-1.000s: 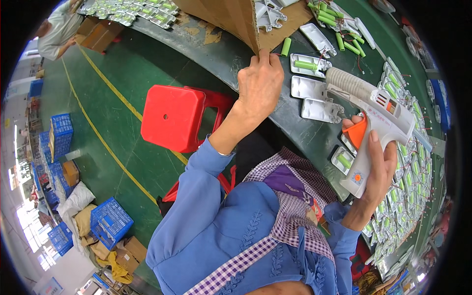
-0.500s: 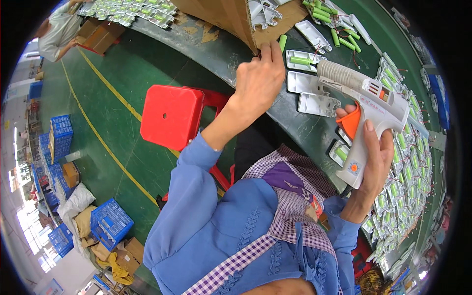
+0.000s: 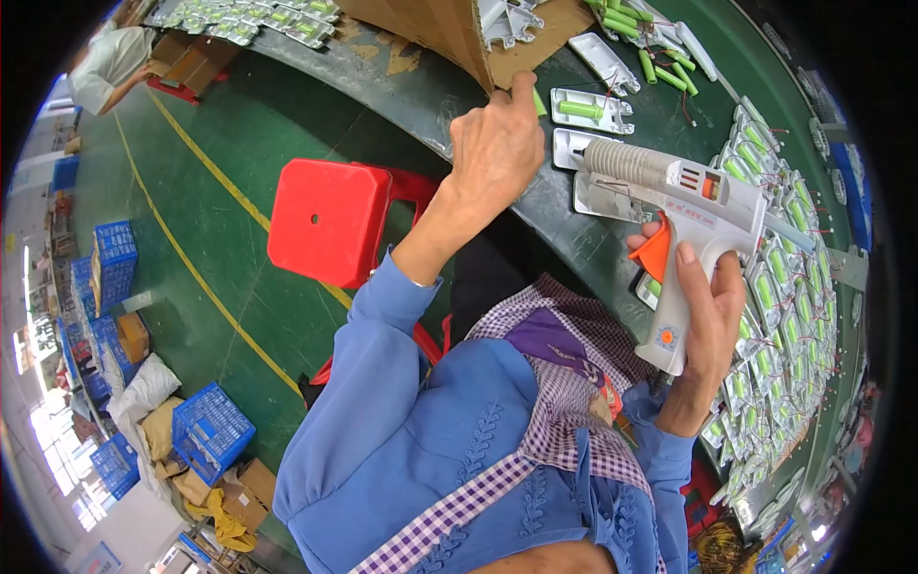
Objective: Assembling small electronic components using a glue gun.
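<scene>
Scuffed, dark tabletop [image 3: 411, 100] in the head view, and the right hand [image 3: 712, 311] is wrapped round a smooth white glue gun [image 3: 722, 206], ribbed barrel across white plastic shells [image 3: 566, 139] by the tabletop's near edge. Left hand [image 3: 497, 143], well apart: bunched fingertips beside a green cylinder [image 3: 539, 102], grip unclear. One shallow tray-like shell [image 3: 620, 117] cradles another cylinder [image 3: 579, 110].

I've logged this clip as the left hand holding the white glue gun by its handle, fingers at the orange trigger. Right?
Wrong hand: the head view shows the right hand holding the white glue gun by its handle, fingers at the orange trigger.
</scene>
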The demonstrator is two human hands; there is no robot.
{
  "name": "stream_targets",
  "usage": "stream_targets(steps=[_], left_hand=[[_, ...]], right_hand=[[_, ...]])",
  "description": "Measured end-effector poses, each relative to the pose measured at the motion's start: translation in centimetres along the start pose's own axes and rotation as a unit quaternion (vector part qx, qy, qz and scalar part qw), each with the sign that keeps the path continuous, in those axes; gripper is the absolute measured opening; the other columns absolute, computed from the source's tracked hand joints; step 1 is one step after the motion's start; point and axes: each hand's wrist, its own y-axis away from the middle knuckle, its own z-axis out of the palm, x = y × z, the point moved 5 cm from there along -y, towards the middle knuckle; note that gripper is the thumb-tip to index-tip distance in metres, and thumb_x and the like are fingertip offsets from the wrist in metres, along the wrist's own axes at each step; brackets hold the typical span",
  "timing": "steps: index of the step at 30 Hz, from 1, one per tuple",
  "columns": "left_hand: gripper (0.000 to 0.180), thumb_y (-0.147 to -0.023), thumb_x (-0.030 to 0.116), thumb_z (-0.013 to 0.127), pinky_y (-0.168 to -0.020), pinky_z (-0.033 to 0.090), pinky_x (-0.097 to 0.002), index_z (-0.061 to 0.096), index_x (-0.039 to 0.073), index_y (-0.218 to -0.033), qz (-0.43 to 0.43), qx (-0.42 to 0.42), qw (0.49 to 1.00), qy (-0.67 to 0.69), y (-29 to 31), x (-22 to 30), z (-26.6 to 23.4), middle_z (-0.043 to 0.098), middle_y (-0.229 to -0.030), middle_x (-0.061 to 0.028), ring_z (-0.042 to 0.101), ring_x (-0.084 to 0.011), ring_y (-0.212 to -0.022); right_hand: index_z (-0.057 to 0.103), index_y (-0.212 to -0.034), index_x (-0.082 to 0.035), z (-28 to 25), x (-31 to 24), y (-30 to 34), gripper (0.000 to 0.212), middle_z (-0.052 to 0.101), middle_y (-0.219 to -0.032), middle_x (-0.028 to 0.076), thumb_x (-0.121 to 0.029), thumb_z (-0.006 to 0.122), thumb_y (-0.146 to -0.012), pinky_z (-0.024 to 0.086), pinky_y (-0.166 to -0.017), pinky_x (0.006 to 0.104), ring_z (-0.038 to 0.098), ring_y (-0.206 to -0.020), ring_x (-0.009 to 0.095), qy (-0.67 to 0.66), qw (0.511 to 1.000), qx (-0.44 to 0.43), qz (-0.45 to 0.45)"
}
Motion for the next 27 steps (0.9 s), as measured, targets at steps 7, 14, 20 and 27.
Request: stream_targets(steps=[7,14,20,27], left_hand=[[0.034,-0.081,-0.008,0.050,-0.060,0.052,-0.0430,0.056,-0.001,-0.114,0.012,-0.040,0.950,0.308,2.7,-0.8,0.4,0.065,-0.092,-0.0178,0.064,-0.0385,-0.066],[0.043,-0.074,-0.002,0.057,-0.076,0.055,-0.0357,0.058,0.005,-0.117,0.227,-0.013,0.972,-0.064,0.7,-1.6,-0.7,0.056,-0.119,-0.0077,0.058,-0.0294,-0.102],[0.027,-0.079,0.005,0.062,-0.076,0.053,-0.0361,0.060,0.004,-0.107,0.211,-0.081,0.971,-0.078,0.4,-1.7,0.7,0.060,-0.105,-0.0081,0.060,-0.0267,-0.092],[0.015,-0.080,0.007,0.070,-0.069,0.051,-0.0396,0.064,0.001,-0.092,0.120,0.011,0.986,0.118,1.7,-3.0,-0.2,0.063,-0.085,-0.0128,0.062,-0.0311,-0.082]], right_hand=[[0.046,-0.123,0.009,0.1,0.4,-0.4,0.040,0.066,-0.106,0.021,-0.015,0.057,-0.094,0.051,-0.085,0.0344,0.068,-0.092,0.026,0.019,1.000,-0.002,0.008],[0.049,-0.116,0.008,0.0,0.7,-0.2,0.034,0.067,-0.097,0.016,-0.015,0.058,-0.093,0.051,-0.076,0.0311,0.066,-0.081,0.020,0.053,0.998,0.013,0.016],[0.050,-0.117,0.008,-1.1,-0.1,0.5,0.034,0.066,-0.097,0.017,-0.015,0.058,-0.093,0.053,-0.074,0.0329,0.066,-0.079,0.022,0.000,0.999,0.045,0.009],[0.048,-0.120,0.007,-2.1,0.1,0.8,0.038,0.067,-0.098,0.018,-0.016,0.060,-0.092,0.054,-0.076,0.0344,0.068,-0.082,0.023,0.000,0.998,0.064,0.016]])
